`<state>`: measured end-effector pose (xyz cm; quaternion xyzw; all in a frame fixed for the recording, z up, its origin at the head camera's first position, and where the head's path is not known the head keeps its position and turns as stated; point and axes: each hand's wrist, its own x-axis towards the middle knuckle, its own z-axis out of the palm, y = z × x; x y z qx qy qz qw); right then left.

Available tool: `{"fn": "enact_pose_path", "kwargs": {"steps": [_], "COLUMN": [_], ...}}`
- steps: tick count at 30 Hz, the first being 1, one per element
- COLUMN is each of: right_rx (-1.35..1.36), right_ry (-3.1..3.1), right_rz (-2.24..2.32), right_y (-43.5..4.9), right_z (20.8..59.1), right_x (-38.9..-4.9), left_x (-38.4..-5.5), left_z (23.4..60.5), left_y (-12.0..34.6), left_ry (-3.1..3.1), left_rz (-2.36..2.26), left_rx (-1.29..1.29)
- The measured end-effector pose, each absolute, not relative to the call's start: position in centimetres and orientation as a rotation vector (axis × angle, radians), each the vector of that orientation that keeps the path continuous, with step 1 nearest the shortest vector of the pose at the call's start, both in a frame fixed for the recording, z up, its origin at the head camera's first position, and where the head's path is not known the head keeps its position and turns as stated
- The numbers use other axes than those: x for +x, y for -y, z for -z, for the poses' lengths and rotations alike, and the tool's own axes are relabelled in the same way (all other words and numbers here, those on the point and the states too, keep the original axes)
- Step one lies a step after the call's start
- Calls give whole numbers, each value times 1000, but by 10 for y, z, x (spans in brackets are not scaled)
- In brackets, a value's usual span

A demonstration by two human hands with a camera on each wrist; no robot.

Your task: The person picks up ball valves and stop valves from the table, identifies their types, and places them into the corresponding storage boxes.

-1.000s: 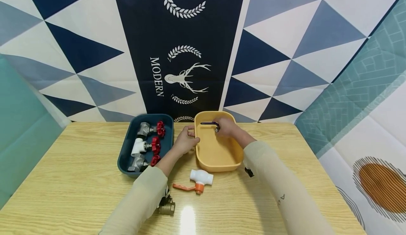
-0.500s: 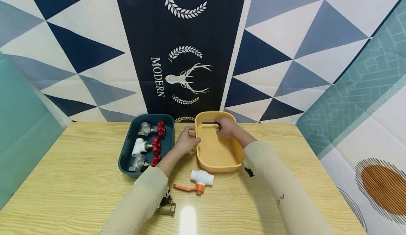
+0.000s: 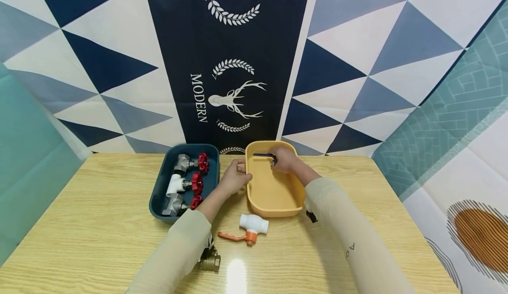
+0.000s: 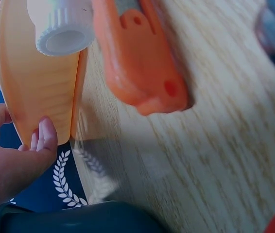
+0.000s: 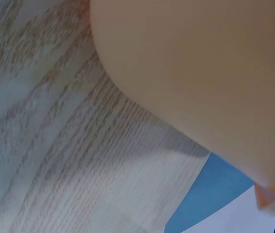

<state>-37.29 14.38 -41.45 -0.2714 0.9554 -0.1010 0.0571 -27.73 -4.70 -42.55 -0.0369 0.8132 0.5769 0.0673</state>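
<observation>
My right hand [image 3: 285, 159] reaches into the far part of the yellow tub [image 3: 274, 192] and holds a lever-handle valve [image 3: 263, 155]. Its dark blue lever points left; the fingers hide most of the body. On the tub's left side, my left hand [image 3: 233, 179] grips the rim between thumb and fingers. The left wrist view shows those fingers [image 4: 45, 136] against the tub wall. In front of the tub lies a white plastic ball valve [image 3: 254, 223] with an orange lever [image 4: 137, 63]. The right wrist view has only the tub's outer wall [image 5: 191, 63], no hand.
Left of the tub stands a dark blue bin [image 3: 211, 175] with three red-wheeled valves, one of them white [image 3: 174, 184]. A brass valve [image 3: 210, 263] lies partly under the left sleeve [image 3: 178, 245]. A patterned cloth wall [image 3: 246, 65] rises behind the table [image 3: 103, 206].
The head view shifts very slightly. Both hands, the tub and the valves keep their places.
</observation>
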Motion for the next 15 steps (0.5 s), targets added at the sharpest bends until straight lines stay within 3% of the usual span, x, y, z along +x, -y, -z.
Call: {"fn": "enact_pose_path", "kwargs": {"steps": [15], "right_rx": [-785], "right_ry": [-2897], "right_rz": [364], "right_y": [-143], "right_z": [421], "right_x": [-377], "left_x": [-277], "left_z": [426], "left_y": [46], "left_ry": [-2452], "left_rz": [-1730], "left_rx": [-136]}}
